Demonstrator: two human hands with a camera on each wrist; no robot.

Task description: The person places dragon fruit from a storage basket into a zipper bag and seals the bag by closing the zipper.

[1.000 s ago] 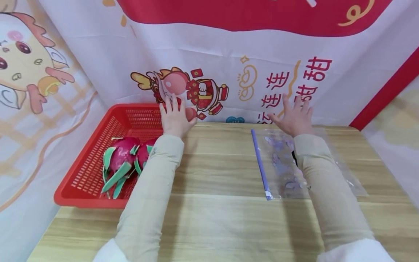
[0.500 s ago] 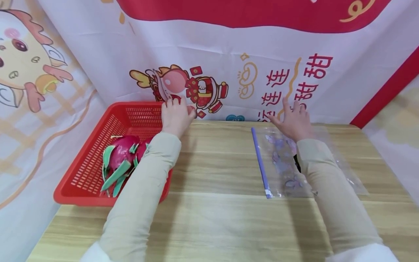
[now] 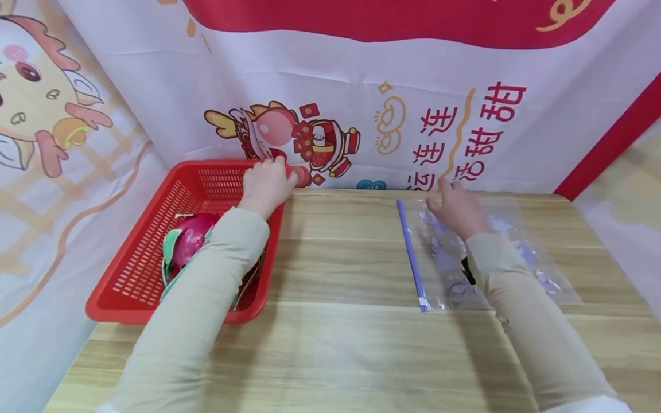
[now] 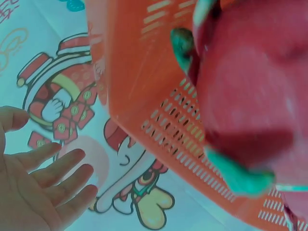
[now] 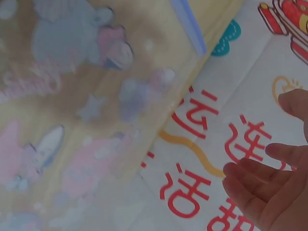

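Observation:
My left hand (image 3: 268, 186) hovers over the far right corner of a red plastic basket (image 3: 121, 312). Its fingers are loosely bent and hold nothing, as the left wrist view shows. Inside the basket lies a magenta dragon fruit (image 3: 191, 238) with green scales; my left forearm hides the one beside it. A dragon fruit (image 4: 250, 91) looms large in the left wrist view. On the right, my right hand (image 3: 459, 209) is above the far part of a clear zip bag (image 3: 441, 249) with purple prints and a purple slider strip. Those fingers are relaxed and grip nothing.
The wood-grain table (image 3: 341, 344) carries both the basket and the flat bag, with bare wood between them. A small black patch (image 3: 467, 269) shows at the bag, partly behind the right sleeve. A printed white cloth (image 3: 330, 74) hangs along the back edge.
My left hand has drawn back and left, its fingers bending from a spread; its forearm now covers more of the fruit. My right hand has dropped lower over the bag, fingers less spread.

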